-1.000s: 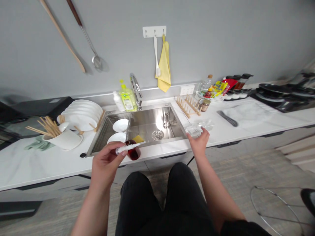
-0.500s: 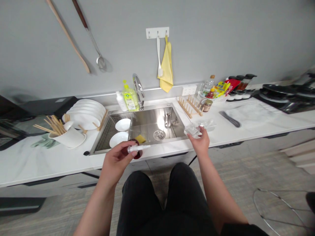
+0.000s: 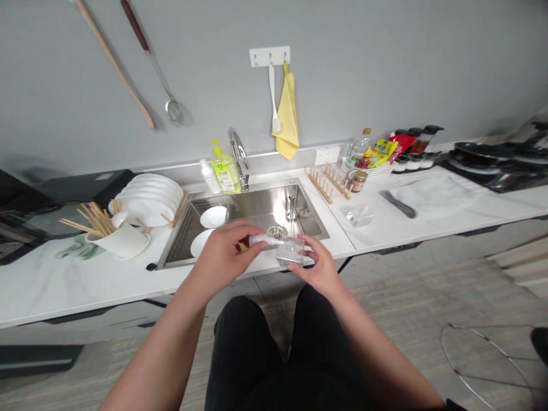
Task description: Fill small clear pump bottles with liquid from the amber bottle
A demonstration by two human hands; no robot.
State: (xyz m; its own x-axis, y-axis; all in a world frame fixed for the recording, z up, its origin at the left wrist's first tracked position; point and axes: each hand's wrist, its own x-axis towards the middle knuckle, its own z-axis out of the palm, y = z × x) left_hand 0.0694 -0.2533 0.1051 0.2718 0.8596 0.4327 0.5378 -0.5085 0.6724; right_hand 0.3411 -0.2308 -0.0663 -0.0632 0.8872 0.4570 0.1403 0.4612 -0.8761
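Note:
My left hand (image 3: 226, 254) pinches a whitish tapered tube (image 3: 263, 240), held level with its thin end pointing right. A bit of something dark red shows behind those fingers, mostly hidden. Facing it, my right hand (image 3: 317, 267) grips a small clear plastic box (image 3: 291, 253) between thumb and fingers. The tube's narrow end is at the box's upper edge; whether it touches or goes inside, I cannot tell. Both hands are over the front edge of the sink (image 3: 314, 225). Another clear plastic piece (image 3: 357, 215) lies on the counter to the right.
White bowls (image 3: 213, 217) sit in the sink's left part, below the faucet (image 3: 238, 151). Yellow-green soap (image 3: 226, 174) stands behind. Stacked plates (image 3: 148, 200) and a chopstick holder (image 3: 122, 240) are left. A wooden rack (image 3: 329, 185) and a jar (image 3: 358, 181) are right.
My right hand has moved left from the clear plastic on the counter, bringing a small clear box with it. My left hand has moved right and up with the tube, so the two now meet.

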